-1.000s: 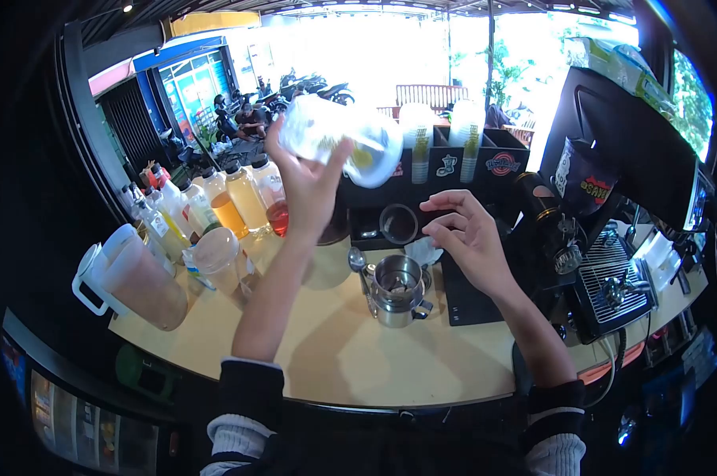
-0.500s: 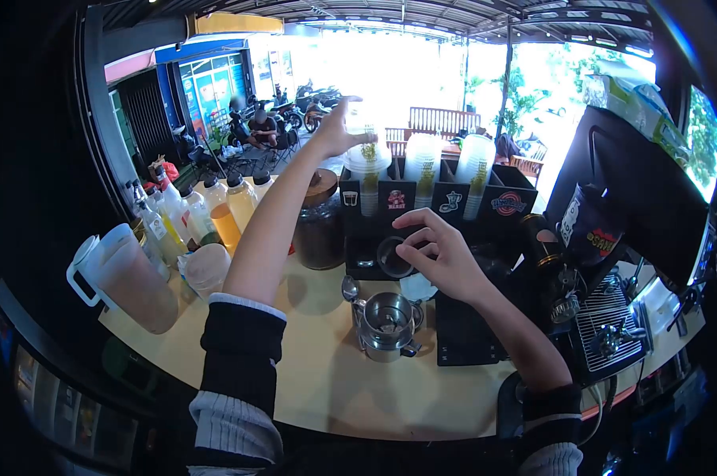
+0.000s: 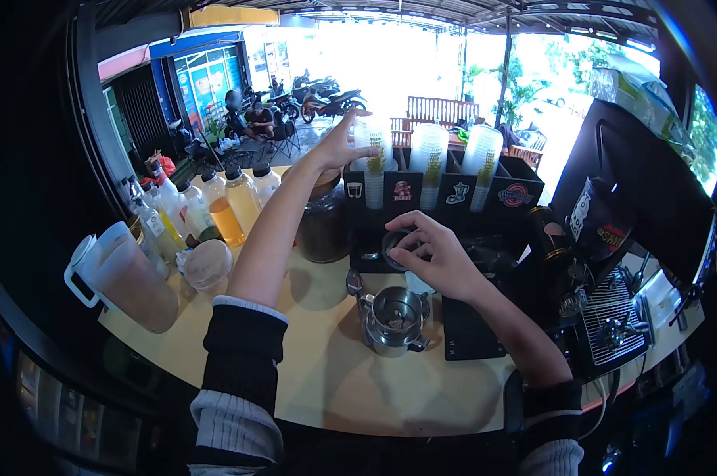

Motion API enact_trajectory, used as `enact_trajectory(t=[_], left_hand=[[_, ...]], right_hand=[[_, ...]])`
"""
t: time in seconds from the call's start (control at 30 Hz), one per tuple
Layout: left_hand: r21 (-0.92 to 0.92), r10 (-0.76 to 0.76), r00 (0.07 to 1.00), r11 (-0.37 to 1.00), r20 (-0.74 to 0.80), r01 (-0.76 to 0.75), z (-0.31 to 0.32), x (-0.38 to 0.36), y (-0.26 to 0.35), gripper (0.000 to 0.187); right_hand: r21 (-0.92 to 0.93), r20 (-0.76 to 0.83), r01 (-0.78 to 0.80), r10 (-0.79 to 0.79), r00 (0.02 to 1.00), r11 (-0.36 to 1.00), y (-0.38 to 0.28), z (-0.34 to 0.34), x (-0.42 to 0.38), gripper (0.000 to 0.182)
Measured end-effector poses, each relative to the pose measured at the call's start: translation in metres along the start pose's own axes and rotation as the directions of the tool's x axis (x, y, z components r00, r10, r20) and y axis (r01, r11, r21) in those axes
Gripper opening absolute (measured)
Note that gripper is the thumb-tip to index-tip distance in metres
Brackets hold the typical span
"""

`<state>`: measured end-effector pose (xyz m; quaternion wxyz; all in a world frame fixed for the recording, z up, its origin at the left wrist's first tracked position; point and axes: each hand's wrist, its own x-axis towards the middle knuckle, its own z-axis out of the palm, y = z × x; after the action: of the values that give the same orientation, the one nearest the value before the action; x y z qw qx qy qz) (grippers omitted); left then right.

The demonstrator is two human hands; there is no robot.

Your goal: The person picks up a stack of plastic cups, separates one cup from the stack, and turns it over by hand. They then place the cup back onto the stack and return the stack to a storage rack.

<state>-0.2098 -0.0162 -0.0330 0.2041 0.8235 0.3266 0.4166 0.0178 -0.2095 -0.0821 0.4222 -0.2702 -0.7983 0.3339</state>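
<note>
My left hand [image 3: 344, 144] reaches across to the black cup holder [image 3: 378, 196]. Its thumb and fingers curve round the upper part of a clear plastic cup [image 3: 372, 135] at the top of the left stack. Bent loosely, with a gap between thumb and fingertips, my right hand [image 3: 434, 254] hovers above the counter and holds nothing. Behind its fingertips is a dark round object [image 3: 392, 244], partly covered. Below, a metal pitcher [image 3: 396, 313] stands on the counter with a spoon [image 3: 354, 281] beside it.
Two more cup stacks [image 3: 429, 155] stand in the holder. Bottles [image 3: 243, 198], a pitcher of brown liquid [image 3: 132, 282] and a dark jar [image 3: 323, 226] line the left. A black scale [image 3: 473, 329] and an espresso machine [image 3: 612, 317] are to the right. People [image 3: 259, 119] sit outside.
My left hand has closed in a little around the cup at the top of the left stack. My right hand stays nearly in place. The view has shifted slightly.
</note>
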Motion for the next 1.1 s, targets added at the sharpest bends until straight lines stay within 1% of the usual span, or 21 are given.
enact_trajectory(t=[0.03, 0.1, 0.13, 0.2, 0.23, 0.3, 0.37, 0.43, 0.47, 0.5, 0.57, 0.6, 0.67, 0.7, 0.77, 0.83, 0.93, 1.0, 1.03, 1.07, 1.1], left_hand=[[-0.002, -0.004, 1.000, 1.000, 0.003, 0.004, -0.001, -0.002, 0.005, 0.079], [0.393, -0.016, 1.000, 0.919, 0.001, 0.015, -0.004, -0.003, 0.016, 0.077], [0.394, -0.014, 1.000, 0.919, 0.003, 0.012, -0.002, -0.006, 0.020, 0.077], [0.614, 0.196, 0.961, 0.788, -0.194, -0.036, 0.004, -0.016, 0.026, 0.075], [0.619, 0.201, 0.960, 0.785, -0.194, -0.039, 0.005, -0.018, 0.032, 0.075], [0.745, 0.050, 0.998, 0.667, -0.040, -0.003, 0.008, -0.026, 0.043, 0.065], [0.759, 0.011, 0.998, 0.649, -0.060, 0.038, 0.009, -0.033, 0.055, 0.061], [0.782, 0.103, 0.993, 0.623, -0.052, -0.023, 0.005, -0.041, 0.067, 0.063], [0.771, 0.178, 0.982, 0.633, -0.065, -0.064, 0.004, -0.051, 0.077, 0.056], [0.773, 0.175, 0.982, 0.632, -0.068, -0.059, 0.001, -0.063, 0.085, 0.056], [0.746, 0.114, 0.991, 0.653, 0.075, -0.132, -0.004, -0.093, 0.113, 0.047], [0.677, 0.188, 0.981, 0.716, 0.050, -0.172, -0.003, -0.116, 0.130, 0.040], [0.604, 0.083, 0.985, 0.782, 0.148, -0.156, -0.006, -0.160, 0.157, 0.040], [0.586, 0.051, 0.987, 0.799, 0.156, -0.134, -0.005, -0.183, 0.166, 0.040], [0.568, 0.019, 0.985, 0.815, 0.170, -0.114, -0.001, -0.228, 0.173, 0.039], [0.471, 0.098, 0.994, 0.876, 0.042, -0.107, 0.002, -0.271, 0.170, 0.038], [0.397, 0.106, 0.993, 0.910, 0.047, -0.117, 0.001, -0.323, 0.166, 0.039], [0.229, 0.003, 0.997, 0.973, 0.073, -0.020, 0.006, -0.356, 0.161, 0.034], [0.121, 0.022, 0.994, 0.992, 0.108, -0.035, 0.012, -0.374, 0.156, 0.030], [0.006, 0.043, 0.989, 0.999, 0.141, -0.045, 0.021, -0.393, 0.151, 0.027], [-0.156, -0.007, 0.981, 0.987, 0.193, 0.038, 0.037, -0.415, 0.141, 0.024]], right_hand=[[0.017, 0.016, -0.025, 0.025, 1.000, 1.000, -0.001, 0.001, -0.001, 0.030], [0.000, 0.015, -0.011, 0.011, 1.000, 1.000, -0.004, 0.004, -0.003, 0.030], [-0.019, 0.016, 0.007, -0.007, 1.000, 1.000, -0.006, 0.004, -0.004, 0.030], [-0.037, 0.017, 0.019, -0.018, 1.000, 0.999, -0.013, 0.005, -0.007, 0.031], [-0.053, 0.019, 0.030, -0.029, 0.999, 0.998, -0.016, 0.006, -0.007, 0.031], [-0.098, 0.023, 0.037, -0.035, 0.999, 0.995, -0.018, 0.010, -0.005, 0.033], [-0.140, 0.034, 0.040, -0.036, 0.999, 0.989, -0.019, 0.017, -0.003, 0.035], [-0.298, 0.019, 0.098, -0.096, 0.995, 0.950, -0.022, 0.026, 0.000, 0.041], [-0.300, 0.016, 0.122, -0.123, 0.992, 0.946, -0.021, 0.031, 0.001, 0.043], [-0.297, 0.020, 0.124, -0.124, 0.992, 0.947, -0.025, 0.035, 0.000, 0.043], [-0.379, 0.003, 0.160, -0.172, 0.985, 0.912, -0.033, 0.043, -0.002, 0.044], [-0.376, 0.004, 0.162, -0.173, 0.985, 0.912, -0.037, 0.049, -0.004, 0.044], [-0.343, -0.045, 0.183, -0.210, 0.977, 0.921, -0.045, 0.061, -0.009, 0.042], [-0.340, -0.050, 0.182, -0.211, 0.976, 0.923, -0.048, 0.069, -0.012, 0.042], [-0.247, -0.052, 0.279, -0.300, 0.952, 0.928, -0.055, 0.089, -0.018, 0.033], [-0.245, -0.071, 0.264, -0.289, 0.955, 0.933, -0.061, 0.115, -0.031, 0.025], [-0.265, -0.110, 0.181, -0.216, 0.970, 0.947, -0.061, 0.153, -0.061, 0.015], [-0.164, -0.098, 0.071, -0.088, 0.991, 0.984, -0.059, 0.170, -0.093, 0.010], [-0.080, -0.078, -0.006, -0.001, 0.997, 0.997, -0.058, 0.179, -0.114, 0.011], [-0.082, -0.035, -0.039, 0.036, 0.999, 0.996, -0.055, 0.186, -0.137, 0.012], [-0.089, 0.006, -0.075, 0.076, 0.997, 0.993, -0.051, 0.192, -0.161, 0.013]])
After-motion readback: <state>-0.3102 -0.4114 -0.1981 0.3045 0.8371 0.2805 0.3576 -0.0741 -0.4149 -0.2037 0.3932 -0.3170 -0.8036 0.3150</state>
